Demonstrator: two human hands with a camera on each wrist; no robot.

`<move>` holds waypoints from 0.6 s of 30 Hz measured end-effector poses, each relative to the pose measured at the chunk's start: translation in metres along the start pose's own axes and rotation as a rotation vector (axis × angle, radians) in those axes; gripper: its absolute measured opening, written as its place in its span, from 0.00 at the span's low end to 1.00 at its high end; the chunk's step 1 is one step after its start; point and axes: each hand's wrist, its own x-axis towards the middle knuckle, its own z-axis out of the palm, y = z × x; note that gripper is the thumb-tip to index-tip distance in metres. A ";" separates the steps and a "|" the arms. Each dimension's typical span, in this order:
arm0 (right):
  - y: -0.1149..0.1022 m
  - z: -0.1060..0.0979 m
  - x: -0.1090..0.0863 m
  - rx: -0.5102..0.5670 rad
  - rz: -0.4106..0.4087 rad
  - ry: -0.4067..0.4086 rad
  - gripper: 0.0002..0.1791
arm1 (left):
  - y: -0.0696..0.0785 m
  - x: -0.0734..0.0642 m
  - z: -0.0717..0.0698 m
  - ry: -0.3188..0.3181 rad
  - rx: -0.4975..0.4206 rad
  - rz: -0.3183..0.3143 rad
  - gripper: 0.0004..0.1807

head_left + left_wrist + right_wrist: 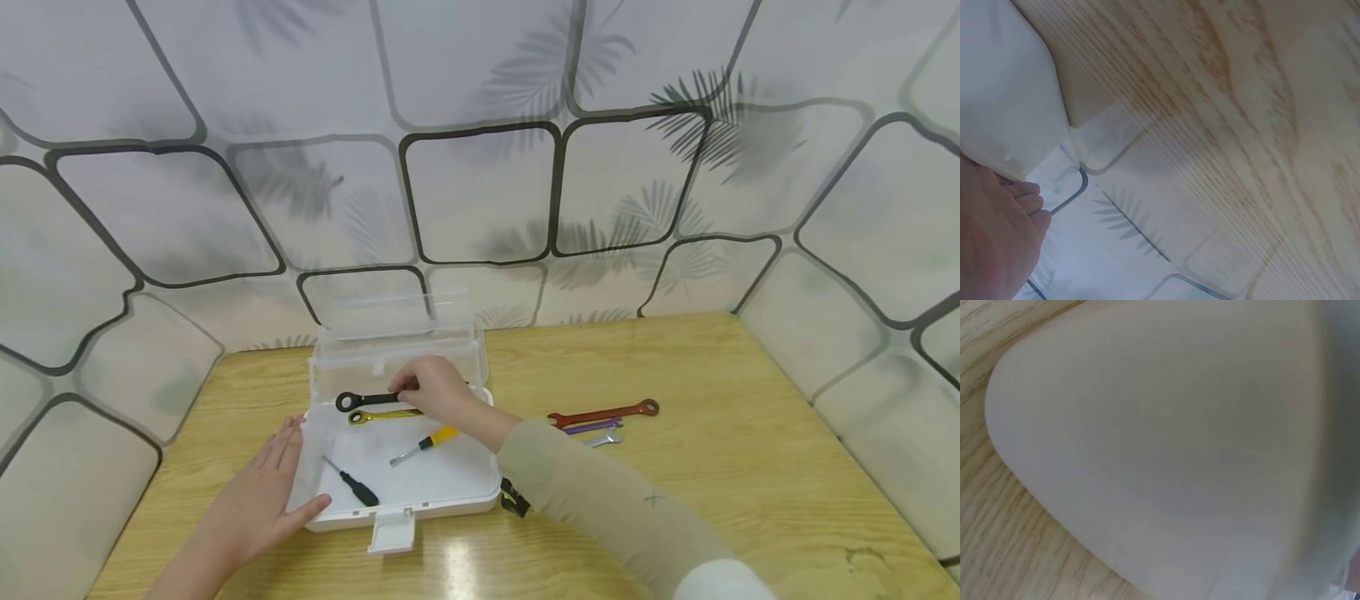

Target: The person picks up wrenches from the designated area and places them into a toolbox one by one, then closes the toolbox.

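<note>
A shallow white toolbox (450, 483) lies with its clear lid (397, 367) raised at the back. Over its rear part, my right hand (438, 392) pinches a black ratchet wrench (367, 402) near its right end, which is hidden by the hand. Just in front of that is a yellow-gold wrench (384, 415), partly covered by the same hand. A yellow-handled screwdriver (435, 438) and a black-handled screwdriver (360, 490) lie inside the box. My left hand (258, 496) rests against the box's left side, fingers extended and thumb over the front left corner.
Right of the box, a red wrench (607, 414), a purple wrench (592, 427) and a silver wrench (606, 438) lie on the wooden table (712, 483). Some black item (514, 500) sits by the box's front right corner. The front latch (392, 533) hangs down. Patterned fabric walls (480, 200) surround the table.
</note>
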 end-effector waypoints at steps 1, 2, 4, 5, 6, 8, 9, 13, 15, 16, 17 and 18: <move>0.000 0.000 0.000 0.007 -0.001 -0.001 0.08 | 0.000 0.000 0.000 -0.004 -0.001 -0.003 0.58; 0.001 0.001 0.000 0.015 -0.002 -0.001 0.08 | 0.000 0.000 0.000 -0.006 -0.002 -0.006 0.58; 0.001 0.001 0.000 0.028 -0.008 0.000 0.08 | 0.000 0.000 -0.001 -0.013 -0.005 -0.013 0.58; 0.001 0.001 0.000 0.033 -0.012 0.002 0.08 | 0.000 0.001 -0.001 -0.015 -0.006 -0.015 0.58; 0.001 0.001 0.000 0.037 -0.017 0.004 0.08 | 0.000 0.001 -0.002 -0.019 -0.006 -0.019 0.58; 0.000 0.000 0.000 0.051 -0.027 0.006 0.08 | 0.001 0.001 -0.002 -0.030 -0.008 -0.027 0.59; 0.000 0.000 0.000 0.059 -0.032 0.006 0.08 | 0.001 0.001 -0.003 -0.034 -0.008 -0.029 0.59; 0.001 -0.003 -0.003 0.093 -0.039 0.019 0.08 | 0.001 0.001 -0.003 -0.051 -0.008 -0.039 0.59; 0.003 -0.004 -0.005 0.105 -0.042 0.027 0.08 | 0.002 0.002 -0.004 -0.051 -0.007 -0.038 0.59; 0.004 -0.005 -0.006 0.109 -0.041 0.033 0.08 | 0.002 0.001 -0.003 -0.051 -0.007 -0.038 0.59; 0.005 -0.006 -0.007 0.113 -0.041 0.037 0.09 | 0.002 0.002 -0.003 -0.049 -0.003 -0.036 0.59; 0.006 -0.007 -0.008 0.118 -0.041 0.040 0.09 | 0.002 0.002 -0.003 -0.049 -0.004 -0.035 0.59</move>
